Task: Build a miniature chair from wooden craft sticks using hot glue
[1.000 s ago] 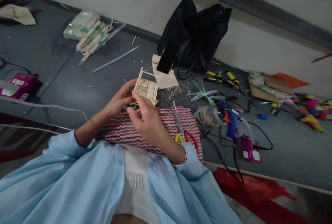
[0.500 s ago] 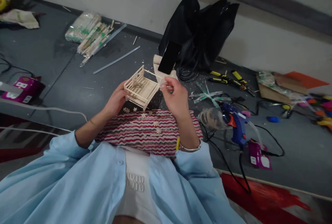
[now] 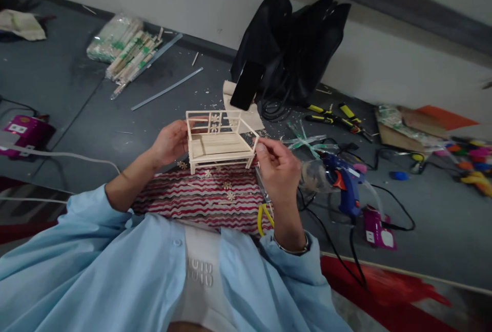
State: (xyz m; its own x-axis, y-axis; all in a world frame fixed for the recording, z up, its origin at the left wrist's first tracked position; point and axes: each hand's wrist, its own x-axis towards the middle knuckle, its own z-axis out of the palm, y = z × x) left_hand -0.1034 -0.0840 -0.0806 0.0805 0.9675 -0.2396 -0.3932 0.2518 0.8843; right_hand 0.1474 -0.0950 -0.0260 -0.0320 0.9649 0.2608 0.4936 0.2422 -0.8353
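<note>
A miniature wooden bench (image 3: 221, 144) built of thin sticks is held up over the front of the desk, its slatted seat tilted toward me and small flower shapes set in its backrest. My left hand (image 3: 171, 142) grips its left end, with some fingers behind the frame. At the right end, my right hand (image 3: 277, 164) pinches the front corner near the armrest between thumb and fingers. Below lies a red-and-white wavy-striped cloth (image 3: 192, 196) with several loose wooden flower pieces (image 3: 227, 185) and a small stick on it. Yellow-handled pliers (image 3: 265, 218) lie beside my right wrist.
A blue glue gun (image 3: 346, 183) with cables lies to the right, near a purple power box (image 3: 378, 228). Behind are a phone (image 3: 247, 86), a black bag (image 3: 288, 50) and yellow-black hand tools (image 3: 330, 116). Bundled sticks (image 3: 132, 60) and a glue stick (image 3: 167, 88) lie at back left.
The bench has turned so its front faces me and its backrest stands at the rear. My right hand has moved down and right, and the yellow pliers handles show more.
</note>
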